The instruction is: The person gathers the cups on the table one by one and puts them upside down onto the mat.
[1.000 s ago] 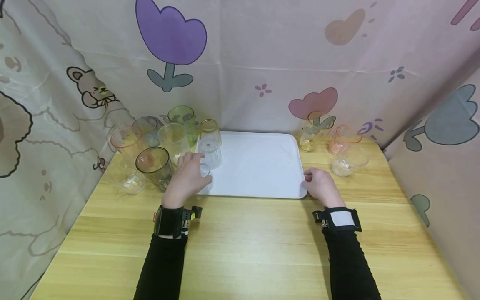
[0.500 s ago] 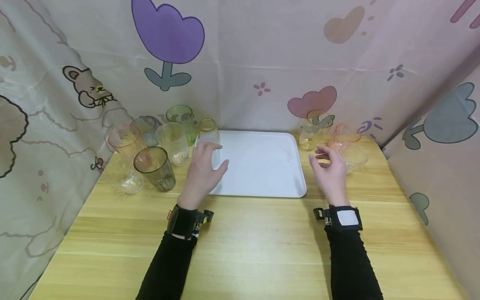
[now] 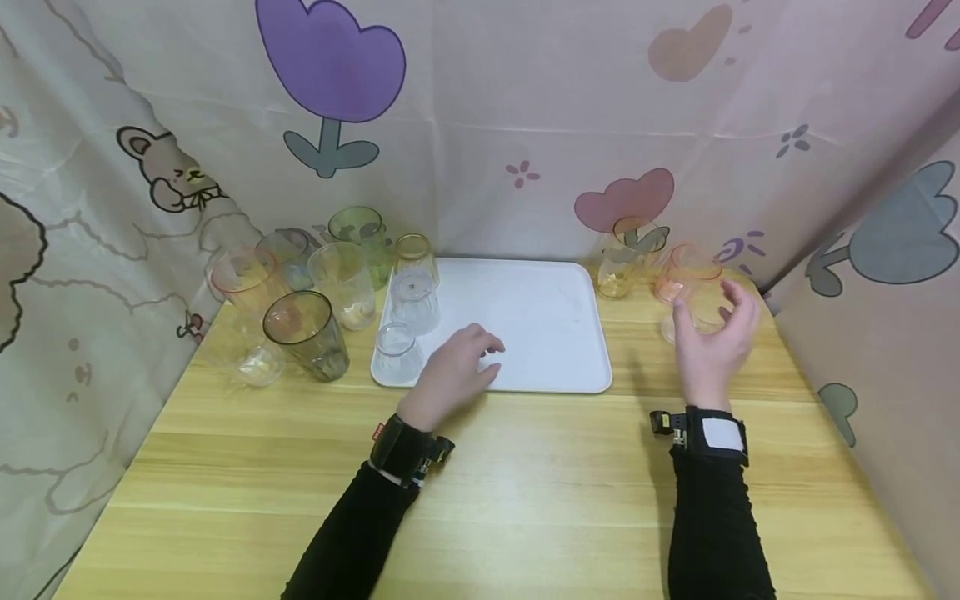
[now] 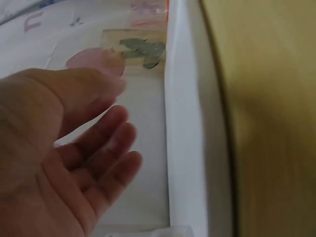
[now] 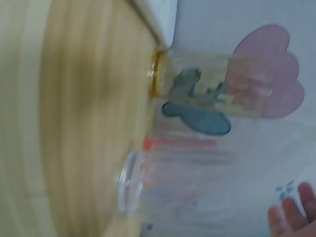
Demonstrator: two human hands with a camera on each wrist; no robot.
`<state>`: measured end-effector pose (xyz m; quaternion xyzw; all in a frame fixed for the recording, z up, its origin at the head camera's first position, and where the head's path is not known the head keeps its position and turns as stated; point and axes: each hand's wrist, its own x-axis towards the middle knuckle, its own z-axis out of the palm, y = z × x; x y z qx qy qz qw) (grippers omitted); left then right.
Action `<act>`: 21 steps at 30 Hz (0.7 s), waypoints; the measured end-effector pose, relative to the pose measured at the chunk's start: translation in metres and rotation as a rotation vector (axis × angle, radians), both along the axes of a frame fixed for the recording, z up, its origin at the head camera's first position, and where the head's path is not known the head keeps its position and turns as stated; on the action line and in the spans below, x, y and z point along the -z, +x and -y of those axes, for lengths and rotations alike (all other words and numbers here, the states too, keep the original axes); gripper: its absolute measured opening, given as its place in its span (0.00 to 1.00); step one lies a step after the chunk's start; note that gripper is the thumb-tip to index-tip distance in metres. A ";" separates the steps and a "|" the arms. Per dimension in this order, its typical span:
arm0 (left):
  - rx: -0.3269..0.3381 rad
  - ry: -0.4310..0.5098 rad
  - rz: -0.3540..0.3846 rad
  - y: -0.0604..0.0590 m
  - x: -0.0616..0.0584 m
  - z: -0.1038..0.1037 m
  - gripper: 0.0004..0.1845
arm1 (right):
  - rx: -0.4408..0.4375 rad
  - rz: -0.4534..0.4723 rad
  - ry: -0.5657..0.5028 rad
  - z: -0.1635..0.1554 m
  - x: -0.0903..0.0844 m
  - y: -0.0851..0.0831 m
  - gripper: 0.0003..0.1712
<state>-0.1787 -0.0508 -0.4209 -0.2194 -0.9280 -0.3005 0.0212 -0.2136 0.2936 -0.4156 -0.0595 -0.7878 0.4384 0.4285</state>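
My left hand (image 3: 456, 367) hovers over the front edge of the white tray (image 3: 532, 325), fingers loosely bent around nothing. Along the tray's left side stand an amber-tinted glass (image 3: 415, 252), a clear upside-down glass (image 3: 415, 306) and a small clear glass (image 3: 397, 357). At the right, my right hand (image 3: 712, 346) is raised with thumb and fingers spread. It partly hides a clear glass (image 5: 182, 182) behind it; in the right wrist view its fingertips (image 5: 291, 217) are apart from that glass. Near it are a pink glass (image 3: 670, 279) and a yellowish glass (image 3: 617, 271).
Left of the tray several glasses crowd together: a smoky dark one (image 3: 309, 337), a red-rimmed one (image 3: 247, 279), clear ones (image 3: 345, 287) and a green one (image 3: 363, 237). A patterned cloth (image 3: 487, 92) hangs behind the wooden table (image 3: 525, 483).
My left hand has left the small clear glass and moved right and toward the front edge of the tray. The right hand has let go of the tray's right edge and moved right, toward the clear glass.
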 end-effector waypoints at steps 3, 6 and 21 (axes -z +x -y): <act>0.032 -0.073 0.047 0.001 0.004 -0.004 0.12 | 0.046 0.106 -0.039 -0.011 0.004 -0.001 0.44; 0.048 -0.126 0.088 0.002 0.008 -0.006 0.12 | 0.055 0.254 -0.119 -0.020 0.007 -0.001 0.54; 0.075 -0.202 0.208 0.002 0.013 -0.006 0.15 | -0.078 0.645 -0.342 -0.044 0.030 -0.007 0.66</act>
